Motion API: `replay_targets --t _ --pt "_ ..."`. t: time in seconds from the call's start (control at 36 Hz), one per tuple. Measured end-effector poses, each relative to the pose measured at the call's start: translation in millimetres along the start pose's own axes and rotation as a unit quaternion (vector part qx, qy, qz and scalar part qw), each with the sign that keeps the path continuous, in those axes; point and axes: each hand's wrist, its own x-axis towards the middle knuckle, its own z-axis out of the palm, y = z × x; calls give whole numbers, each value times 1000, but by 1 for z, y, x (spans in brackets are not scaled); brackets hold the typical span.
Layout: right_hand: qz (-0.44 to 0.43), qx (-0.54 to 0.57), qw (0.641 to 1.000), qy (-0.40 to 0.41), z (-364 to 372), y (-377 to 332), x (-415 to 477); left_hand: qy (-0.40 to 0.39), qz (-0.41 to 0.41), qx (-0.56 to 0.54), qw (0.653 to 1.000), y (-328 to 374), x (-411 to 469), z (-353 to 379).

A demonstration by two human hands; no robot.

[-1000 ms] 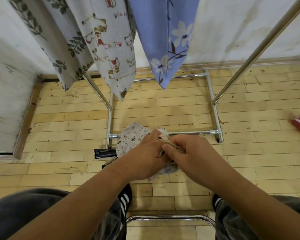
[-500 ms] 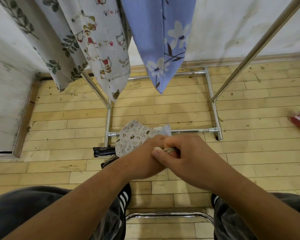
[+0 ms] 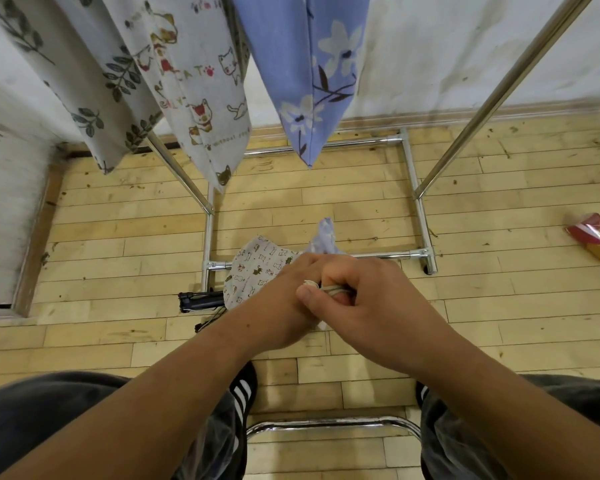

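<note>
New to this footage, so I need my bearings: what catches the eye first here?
Both hands meet mid-frame: the left hand grips a small printed cloth while the right hand pinches a pale cord. Above, a blue flowered cloth hangs down, and a red packet lies on the floor at far right.

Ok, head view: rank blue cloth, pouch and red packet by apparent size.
1. blue cloth
2. pouch, partly covered and held nearer the camera
3. red packet, cut by the frame edge; its gap to the pouch is unsure

Pale wooden plank floor (image 3: 499, 306), stained white wall (image 3: 447, 46) — chrome clothes rack (image 3: 504, 89)
</note>
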Motion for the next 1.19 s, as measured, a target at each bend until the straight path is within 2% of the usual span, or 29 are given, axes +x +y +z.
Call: replay_targets --t 0.08,0.11,0.25,0.42,0.53,0.75,0.94,1.19 --pt "2 9 1000 -9 -1 2 1 15 -25 8 1000 -6 0 3" --pt "8 23 1000 -13 -2 1 1 16 -11 29 999 -6 -1 2" --pt "68 102 992 -31 -11 -3 6 -10 -25 -5 1000 -2 -2 -7" --pt "90 87 992 6 -17 1 10 3 -100 -55 993 -23 -6 -6" --pt "158 153 975 28 -18 4 10 5 -125 -58 990 -28 -4 -7" --pt "227 310 923 20 -23 -1 11 -17 -47 9 999 -24 -7 -4" --pt "224 395 891 -16 -22 -2 12 19 3 -40 999 -17 -6 -5" --pt "212 439 869 -83 -20 -7 10 69 -20 -32 997 -24 -1 -3"
